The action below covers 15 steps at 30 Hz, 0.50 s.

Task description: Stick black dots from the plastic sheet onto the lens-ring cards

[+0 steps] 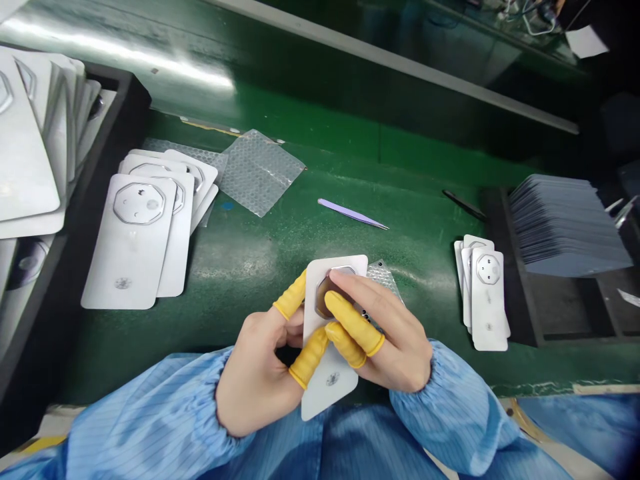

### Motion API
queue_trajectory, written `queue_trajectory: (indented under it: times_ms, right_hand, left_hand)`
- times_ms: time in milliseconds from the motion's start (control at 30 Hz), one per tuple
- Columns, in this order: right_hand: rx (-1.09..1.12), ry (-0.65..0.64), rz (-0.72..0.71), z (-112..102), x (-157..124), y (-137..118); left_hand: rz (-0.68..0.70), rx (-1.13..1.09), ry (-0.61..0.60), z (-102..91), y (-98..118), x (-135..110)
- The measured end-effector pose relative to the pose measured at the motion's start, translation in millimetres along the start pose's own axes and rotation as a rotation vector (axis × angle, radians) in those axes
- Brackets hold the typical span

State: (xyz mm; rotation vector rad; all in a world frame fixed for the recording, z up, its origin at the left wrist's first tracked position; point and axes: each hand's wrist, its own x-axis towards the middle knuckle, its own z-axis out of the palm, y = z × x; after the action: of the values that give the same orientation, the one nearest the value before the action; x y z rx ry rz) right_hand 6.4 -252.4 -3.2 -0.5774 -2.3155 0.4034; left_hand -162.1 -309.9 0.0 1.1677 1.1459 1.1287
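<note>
My left hand holds a white rounded panel at its left edge, with yellow finger cots on the thumb and a finger. The panel is tilted and has an octagonal dark window near its top and a small round mark below. My right hand lies over that window, its yellow-cotted digits bent close together and a bare finger reaching to the window's upper part. Whether something small is pinched there is hidden. Beside the right hand, a clear sheet with small dark dots lies partly covered.
Purple tweezers lie beyond my hands. Bubble wrap and several white panels are on the left, beside a black tray of more panels. Small panels lie right, by a black box holding grey sheets.
</note>
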Motion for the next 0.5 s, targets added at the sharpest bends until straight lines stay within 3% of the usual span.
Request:
queue_trajectory:
  times_ms: [167, 300, 367, 500]
  right_hand:
    - [-0.030, -0.083, -0.078, 2, -1, -1]
    - [0.016, -0.128, -0.017, 5, -1, -1]
    - [0.082, -0.078, 0.025, 7, -2, 2]
    - [0.200, 0.231, 0.228, 11, -5, 6]
  left_hand:
    - [0.032, 0.034, 0.023, -2.0, -2, -1]
    - [0.059, 0.051, 0.041, -3.3, -3, -2]
    - [0.020, -0.006, 0.015, -3.4, -1, -2]
    - [-0.093, -0.315, 0.014, -3.7, 4, 2]
